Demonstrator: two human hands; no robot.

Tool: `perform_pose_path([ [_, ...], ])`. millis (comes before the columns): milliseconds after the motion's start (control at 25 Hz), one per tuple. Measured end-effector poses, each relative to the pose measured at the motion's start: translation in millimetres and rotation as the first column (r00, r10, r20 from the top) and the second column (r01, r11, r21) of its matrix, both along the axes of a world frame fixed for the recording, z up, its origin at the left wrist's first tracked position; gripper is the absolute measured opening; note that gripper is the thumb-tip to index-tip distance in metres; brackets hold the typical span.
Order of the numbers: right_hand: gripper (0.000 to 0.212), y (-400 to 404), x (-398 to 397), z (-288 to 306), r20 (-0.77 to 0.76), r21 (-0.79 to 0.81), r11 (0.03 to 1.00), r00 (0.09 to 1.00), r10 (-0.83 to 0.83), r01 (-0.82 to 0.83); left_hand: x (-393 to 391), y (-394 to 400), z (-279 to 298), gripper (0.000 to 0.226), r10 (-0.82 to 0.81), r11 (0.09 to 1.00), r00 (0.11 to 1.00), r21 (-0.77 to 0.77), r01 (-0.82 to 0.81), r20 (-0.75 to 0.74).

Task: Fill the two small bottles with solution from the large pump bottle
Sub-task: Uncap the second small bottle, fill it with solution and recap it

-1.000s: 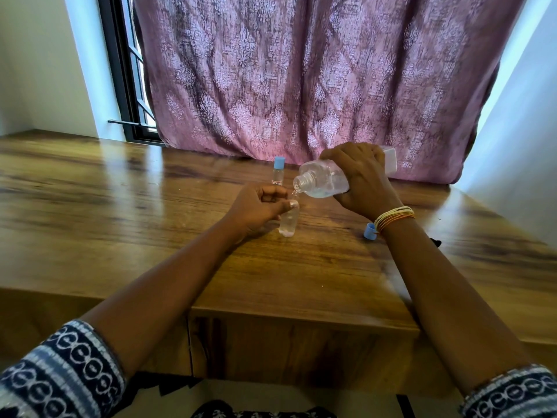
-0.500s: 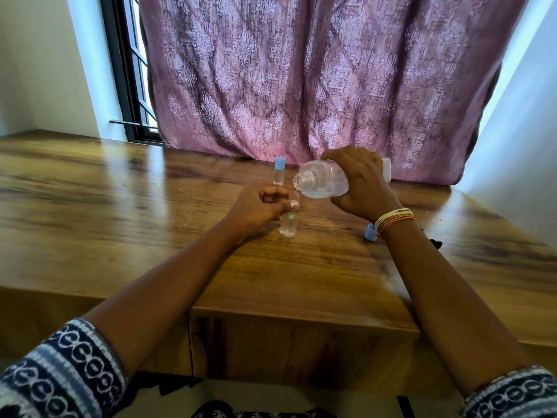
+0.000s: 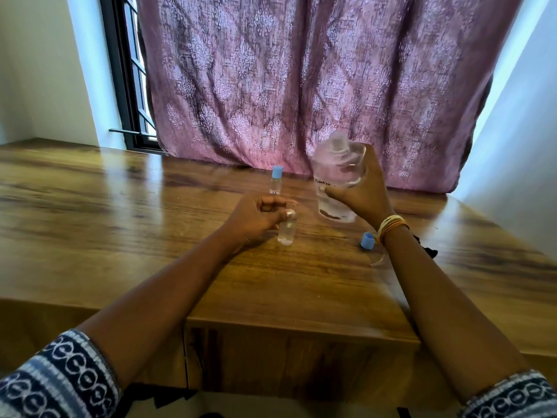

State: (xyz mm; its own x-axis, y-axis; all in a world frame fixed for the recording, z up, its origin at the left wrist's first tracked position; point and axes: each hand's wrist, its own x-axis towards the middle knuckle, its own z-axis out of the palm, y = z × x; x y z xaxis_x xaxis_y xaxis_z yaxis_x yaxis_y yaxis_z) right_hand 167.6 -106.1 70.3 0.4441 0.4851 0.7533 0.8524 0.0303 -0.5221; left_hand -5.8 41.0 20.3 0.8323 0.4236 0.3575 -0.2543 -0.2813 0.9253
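Note:
My left hand (image 3: pixel 256 217) pinches the neck of a small clear bottle (image 3: pixel 286 232) that stands uncapped on the wooden table (image 3: pixel 120 236). My right hand (image 3: pixel 361 191) grips the large clear bottle (image 3: pixel 336 179), held upright and slightly blurred, just above the table to the right of the small bottle. Its pump top is off. A second small bottle (image 3: pixel 276 184) with a blue cap stands behind my left hand. A loose blue cap (image 3: pixel 367 240) lies by my right wrist.
A purple patterned curtain (image 3: pixel 301 86) hangs right behind the table's far edge. A dark window frame (image 3: pixel 126 86) is at the back left. A small black object (image 3: pixel 428 251) lies partly hidden behind my right forearm. The table's front edge runs across near my forearms.
The large bottle was tipped on its side with its mouth over the small bottle; my right hand has swung it upright and moved it right. The left hand has stayed on the small bottle.

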Motion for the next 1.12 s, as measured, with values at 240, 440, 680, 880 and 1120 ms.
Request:
perform_pose_path([
  [240, 0.085, 3.7, 15.7, -3.8, -0.294, 0.020, 1.000, 0.956, -0.015, 0.021, -1.5, 1.1, 0.4, 0.028, 0.011, 0.999, 1.000, 0.043, -0.010, -0.008],
  [440, 0.112, -3.7, 26.7, -7.8, -0.366, -0.161, 0.985, 0.931, -0.005, -0.058, -0.3, 0.2, 0.3, 0.024, -0.010, 1.000, 1.000, 0.024, 0.010, -0.010],
  [680, 0.094, -9.5, 34.9, -15.5, -0.315, -0.325, 0.946, 0.945, -0.088, -0.021, 4.3, 3.8, -5.3, 0.023, -0.012, 1.000, 1.000, -0.023, 0.011, -0.027],
  [880, 0.088, -12.5, 28.1, -15.2, -0.357, -0.323, 0.946, 0.926, -0.120, -0.002, 4.1, 5.8, -6.1, 0.022, -0.045, 0.997, 0.998, -0.056, 0.043, -0.032],
  [1120, 0.054, -41.4, 8.2, 1.5, -0.033, -0.773, 0.594, 0.921, -0.388, 0.222, 3.7, 6.2, -6.0, 0.030, -0.082, 0.996, 0.996, -0.029, 0.080, -0.045],
])
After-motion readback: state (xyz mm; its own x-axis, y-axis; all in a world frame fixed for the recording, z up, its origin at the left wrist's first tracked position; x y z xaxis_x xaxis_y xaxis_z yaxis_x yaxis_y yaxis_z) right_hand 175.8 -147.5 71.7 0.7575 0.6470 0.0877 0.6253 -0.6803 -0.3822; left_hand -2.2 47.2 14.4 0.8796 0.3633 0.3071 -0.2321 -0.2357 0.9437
